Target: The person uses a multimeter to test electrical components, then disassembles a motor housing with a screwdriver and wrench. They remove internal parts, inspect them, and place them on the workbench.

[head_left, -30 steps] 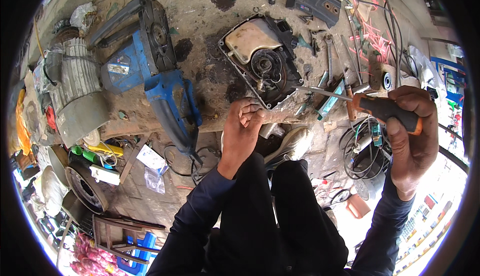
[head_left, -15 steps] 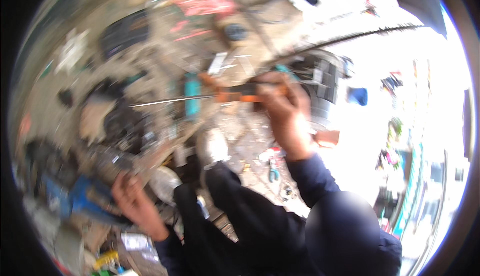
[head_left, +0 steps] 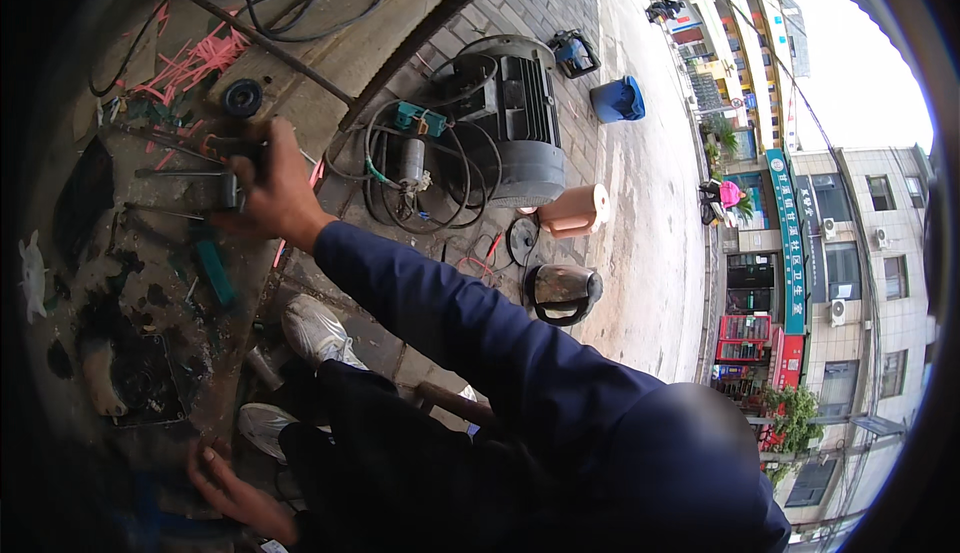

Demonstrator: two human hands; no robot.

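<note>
My right hand (head_left: pixel 280 188) reaches over the dirty work surface, fingers curled round the dark, orange-banded handle of a screwdriver (head_left: pixel 224 147). The handle is partly covered by the fingers; its shaft points left. Just below it, a hammer (head_left: pixel 228 191) lies beside the hand. Another thin metal shaft (head_left: pixel 160 212) runs toward my thumb, its far end hidden. A teal block (head_left: pixel 214 273) rests close by. Low on the left, my left hand (head_left: pixel 235 498) holds nothing, with its fingers apart, near a dark, oily patch (head_left: pixel 145 378) of the surface.
A grey electric motor (head_left: pixel 525 118) with looped cables and a capacitor (head_left: pixel 412 163) stands right of the surface. Nearby are a pinkish jug (head_left: pixel 572 213), a metal kettle (head_left: pixel 563 293) and a blue bucket (head_left: pixel 617 100). Pink strips (head_left: pixel 205 58) and a black round part (head_left: pixel 241 99) lie at the back.
The head view has swung right, showing the street and buildings. My right hand has gone from holding the screwdriver up to reaching low among the tools. My left hand stays low and open.
</note>
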